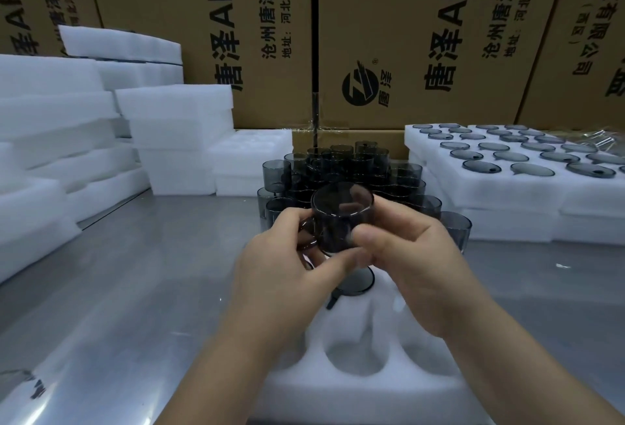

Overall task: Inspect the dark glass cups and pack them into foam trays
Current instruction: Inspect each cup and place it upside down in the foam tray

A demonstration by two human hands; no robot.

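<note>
A dark glass cup (340, 218) with a small handle is held up between both hands over the table, its round end turned toward me. My left hand (280, 276) grips it at the handle side. My right hand (416, 255) pinches its right wall. Below the hands lies a white foam tray (365, 387) with round pockets; one dark cup (355, 284) sits in a far pocket, partly hidden by my fingers. Behind stands a cluster of several loose dark cups (341, 167).
A filled foam tray (507, 188) with several packed cups sits at the right on other trays. Stacks of white foam trays (176, 140) fill the left and back. Printed cardboard boxes (389, 35) form a wall behind. The table top (135, 272) is shiny grey metal.
</note>
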